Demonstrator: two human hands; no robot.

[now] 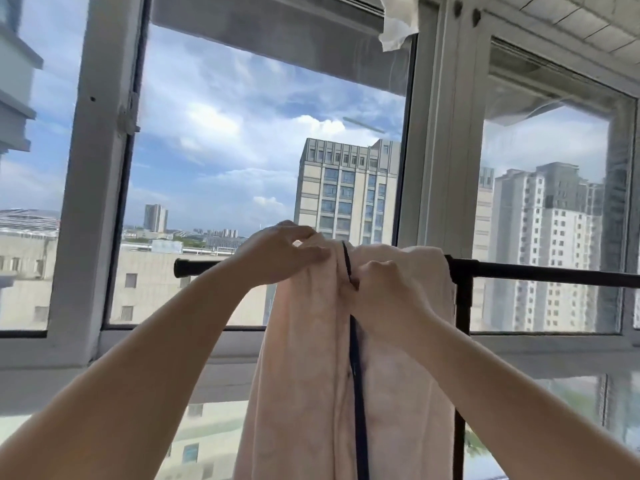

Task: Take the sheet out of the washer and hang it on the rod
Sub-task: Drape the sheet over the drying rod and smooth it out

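Outdoors-facing windows (242, 150) back the draped rod (536, 270).

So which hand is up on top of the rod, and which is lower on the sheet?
The left hand pinches the sheet at the rod; the right hand grips lower.
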